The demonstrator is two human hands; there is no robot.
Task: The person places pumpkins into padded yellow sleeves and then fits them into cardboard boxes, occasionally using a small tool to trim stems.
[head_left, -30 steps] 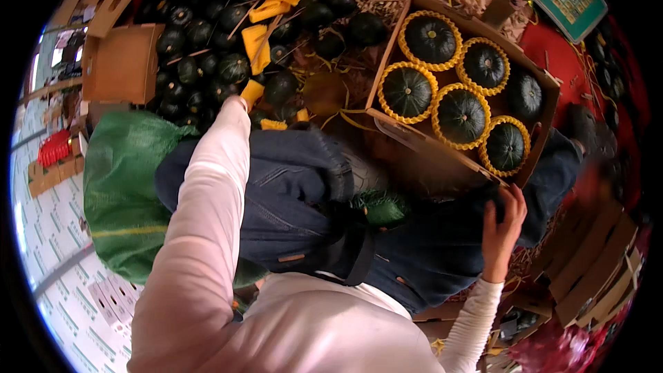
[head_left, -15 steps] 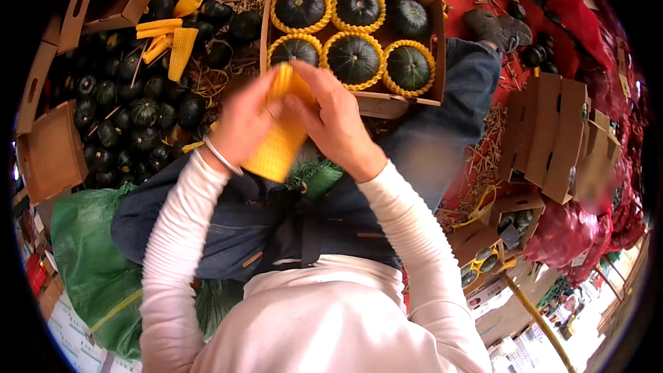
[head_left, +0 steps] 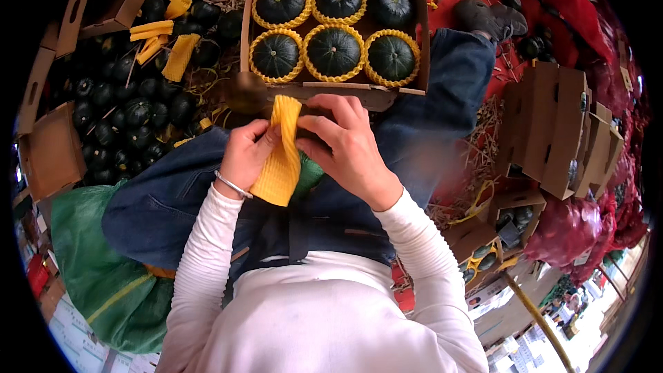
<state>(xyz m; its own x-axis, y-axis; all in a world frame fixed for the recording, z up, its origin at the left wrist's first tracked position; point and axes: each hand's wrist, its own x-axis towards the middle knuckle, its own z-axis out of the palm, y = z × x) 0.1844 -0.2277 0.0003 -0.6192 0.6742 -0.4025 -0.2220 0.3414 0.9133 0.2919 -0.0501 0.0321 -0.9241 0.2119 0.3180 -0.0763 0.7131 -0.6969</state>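
My left hand (head_left: pixel 243 153) pinches a flattened yellow foam net sleeve (head_left: pixel 280 162) between thumb and fingers, above my lap. Beside the sleeve's right edge is my right hand (head_left: pixel 353 146), its fingers loosely bent and apart. Its thumb tip comes close to the foam; whether it touches I cannot tell. Just beyond my hands stands an open cardboard box (head_left: pixel 345 95) with dark green kabocha squashes in two rows. Most sit in yellow foam nets, such as the near middle squash (head_left: pixel 334 51). The far right squash (head_left: pixel 391 7) has no net around it.
Many loose squashes (head_left: pixel 138 112) lie at the left, with spare yellow foam sleeves (head_left: pixel 181 57) on them. Empty cartons (head_left: pixel 52 145) stand at the far left. A green sack (head_left: pixel 90 255) lies by my left leg. More cartons (head_left: pixel 545 124) and red mesh sacks (head_left: pixel 566 228) are at the right.
Both hands have come back toward my body with the foam sleeve, away from the box. My right hand has parted from my left, and the near left squash shows fully.
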